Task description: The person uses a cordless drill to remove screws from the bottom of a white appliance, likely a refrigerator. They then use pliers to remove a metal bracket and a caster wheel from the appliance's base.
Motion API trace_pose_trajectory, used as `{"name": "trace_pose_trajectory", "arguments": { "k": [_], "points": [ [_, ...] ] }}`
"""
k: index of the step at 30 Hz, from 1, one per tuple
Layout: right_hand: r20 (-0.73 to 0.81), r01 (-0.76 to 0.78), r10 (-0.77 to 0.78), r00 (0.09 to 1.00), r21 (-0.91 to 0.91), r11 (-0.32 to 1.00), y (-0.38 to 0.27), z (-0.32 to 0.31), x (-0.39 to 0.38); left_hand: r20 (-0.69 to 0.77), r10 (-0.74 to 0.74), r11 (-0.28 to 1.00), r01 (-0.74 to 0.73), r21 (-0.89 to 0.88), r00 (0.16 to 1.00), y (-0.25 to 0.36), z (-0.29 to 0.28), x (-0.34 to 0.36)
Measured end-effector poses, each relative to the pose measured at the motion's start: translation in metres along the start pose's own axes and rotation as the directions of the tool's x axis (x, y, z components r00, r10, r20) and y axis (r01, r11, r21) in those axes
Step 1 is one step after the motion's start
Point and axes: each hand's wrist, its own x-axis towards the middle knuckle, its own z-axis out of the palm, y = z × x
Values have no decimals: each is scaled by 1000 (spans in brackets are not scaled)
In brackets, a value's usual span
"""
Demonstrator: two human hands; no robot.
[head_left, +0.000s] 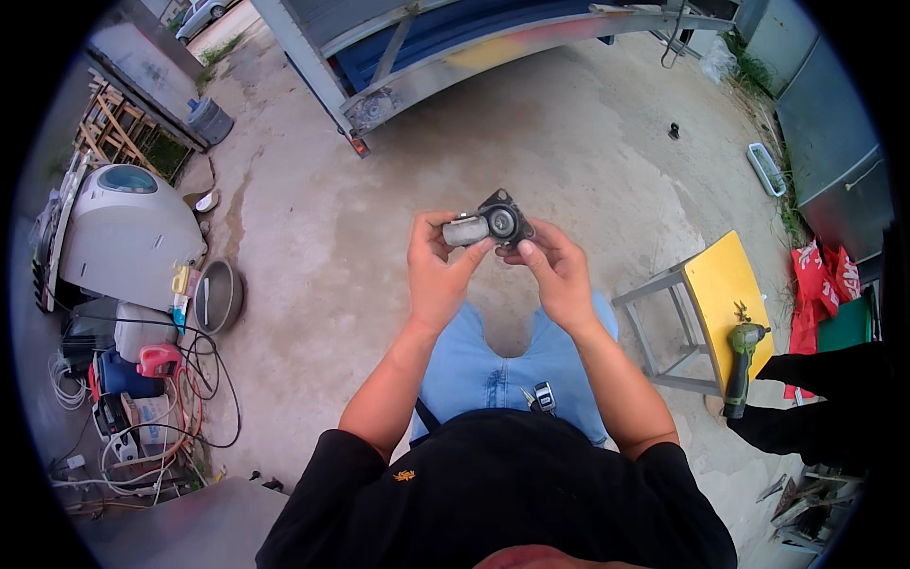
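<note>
In front of me, above my knees, both hands hold up a caster wheel (466,230). Its grey wheel is at the left, and its dark mounting plate (500,196) with a round swivel centre is at the right. My left hand (438,270) is closed around the wheel end, thumb on the near side. The plate's right edge is pinched by my right hand (561,275), its thumb near the lower corner. Fingers behind the caster are partly hidden. A green and black cordless drill (739,368) lies on a yellow-topped stool (713,284) to my right, near some small metal pieces (741,311).
A metal frame (493,52) with a blue panel spans the far side. At the left are a metal basin (220,297), a pink jug (159,360) and tangled cables (210,375). A small dark object (674,131) and a white tray (766,170) lie on the concrete at far right.
</note>
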Motion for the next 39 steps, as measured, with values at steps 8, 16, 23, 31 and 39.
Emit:
{"name": "trace_pose_trajectory", "arguments": {
  "k": [8, 16, 23, 31, 39],
  "points": [
    [66, 194, -184, 981, -239, 951, -22, 50, 90, -216, 269, 935, -201, 292, 939, 39, -16, 20],
    [58, 343, -339, 939, -73, 937, -15, 108, 176, -328, 454, 866, -324, 381, 828, 36, -32, 84],
    [-114, 301, -320, 941, -158, 941, -2, 113, 188, -352, 516, 783, -264, 564, 781, 38, -16, 88],
    [-97, 290, -283, 954, 63, 955, 8, 114, 188, -313, 603, 731, -350, 586, 734, 30, -18, 92],
    [-106, 309, -305, 946, 16, 951, 10, 117, 178, -236, 631, 659, -350, 666, 739, 29, -23, 95]
  ]
}}
